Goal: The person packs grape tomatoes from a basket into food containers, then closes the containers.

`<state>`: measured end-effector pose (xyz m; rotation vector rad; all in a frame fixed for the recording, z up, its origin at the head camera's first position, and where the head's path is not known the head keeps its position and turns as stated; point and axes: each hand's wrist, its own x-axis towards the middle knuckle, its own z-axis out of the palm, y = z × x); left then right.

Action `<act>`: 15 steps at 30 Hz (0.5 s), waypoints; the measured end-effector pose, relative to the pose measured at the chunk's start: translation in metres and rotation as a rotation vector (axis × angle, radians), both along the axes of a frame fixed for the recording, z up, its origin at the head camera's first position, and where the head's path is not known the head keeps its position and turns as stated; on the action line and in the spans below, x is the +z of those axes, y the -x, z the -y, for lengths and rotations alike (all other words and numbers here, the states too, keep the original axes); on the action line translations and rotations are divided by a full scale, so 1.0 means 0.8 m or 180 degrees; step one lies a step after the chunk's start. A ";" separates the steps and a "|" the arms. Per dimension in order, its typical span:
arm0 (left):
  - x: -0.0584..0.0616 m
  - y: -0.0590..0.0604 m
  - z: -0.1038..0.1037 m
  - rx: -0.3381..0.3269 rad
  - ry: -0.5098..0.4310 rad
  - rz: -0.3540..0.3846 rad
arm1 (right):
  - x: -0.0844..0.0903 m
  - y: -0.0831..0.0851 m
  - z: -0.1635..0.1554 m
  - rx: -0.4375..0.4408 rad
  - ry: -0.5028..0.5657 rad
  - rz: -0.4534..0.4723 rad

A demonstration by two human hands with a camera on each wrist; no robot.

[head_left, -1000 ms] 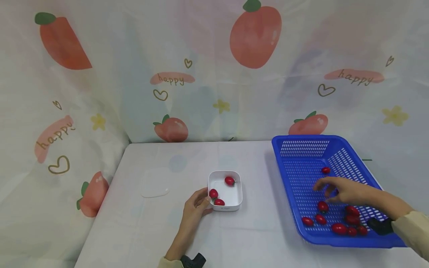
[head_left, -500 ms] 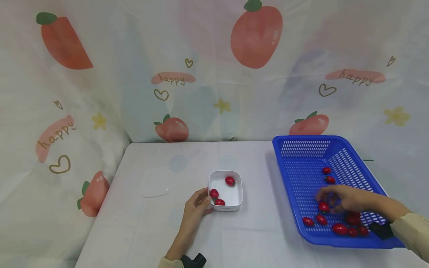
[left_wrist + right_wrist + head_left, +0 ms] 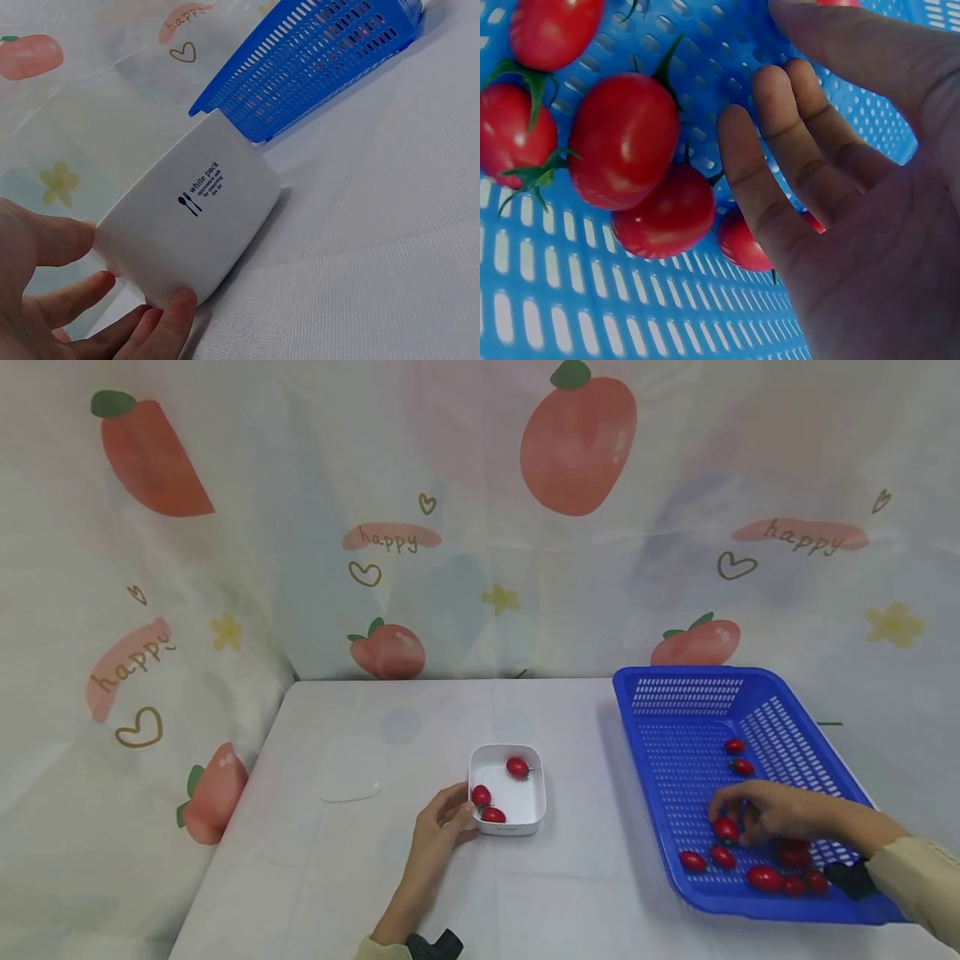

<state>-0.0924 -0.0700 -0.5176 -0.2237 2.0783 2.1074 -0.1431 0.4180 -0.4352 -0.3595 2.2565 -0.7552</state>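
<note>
A small white box [image 3: 525, 814] with three cherry tomatoes [image 3: 517, 767] inside stands mid-table. My left hand [image 3: 438, 827] holds it at its left corner, thumb and fingers on different sides. In the left wrist view the box wall [image 3: 202, 202] carries dark print. My right hand [image 3: 765, 814] is down in a blue basket [image 3: 652, 777], its fingers loosely bent over a cherry tomato [image 3: 725, 829]. Several more tomatoes [image 3: 764, 878] lie round it. In the right wrist view the fingers [image 3: 739, 150] are apart, and a tomato [image 3: 838, 2] shows partly behind the thumb; contact cannot be told.
A clear lid-like piece [image 3: 348, 795] lies on the white-covered table [image 3: 360, 885] at the left. A printed cloth [image 3: 450, 452] hangs at the back and left. The basket's raised blue rim [image 3: 652, 852] stands around the tomatoes.
My right hand has moved nearer and lower in the basket, over the tomatoes, uncovering one farther back. My left hand and the box stay put. The whole head view shifts slightly.
</note>
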 end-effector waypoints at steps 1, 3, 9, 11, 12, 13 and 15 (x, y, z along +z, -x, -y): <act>0.000 0.000 0.000 -0.0004 0.0007 0.0003 | 0.000 0.000 0.000 0.0012 0.0003 0.0002; 0.000 -0.001 -0.001 -0.0005 -0.0001 -0.0003 | 0.000 0.001 -0.001 0.0014 0.0003 0.0013; -0.001 -0.001 0.000 -0.0015 0.0015 -0.0029 | 0.002 0.005 -0.002 0.0079 0.0082 -0.0068; -0.001 -0.001 0.000 -0.0013 0.0028 -0.0024 | 0.003 0.006 -0.001 0.0090 0.0068 -0.0136; -0.001 0.000 0.000 -0.0011 0.0033 -0.0020 | 0.004 0.007 0.000 0.0093 0.0059 -0.0173; -0.001 0.000 0.000 -0.0011 0.0038 -0.0018 | 0.006 0.007 0.000 0.0102 0.0058 -0.0210; 0.000 0.000 -0.001 -0.0008 0.0031 -0.0002 | 0.009 0.006 0.001 0.0162 0.0077 -0.0318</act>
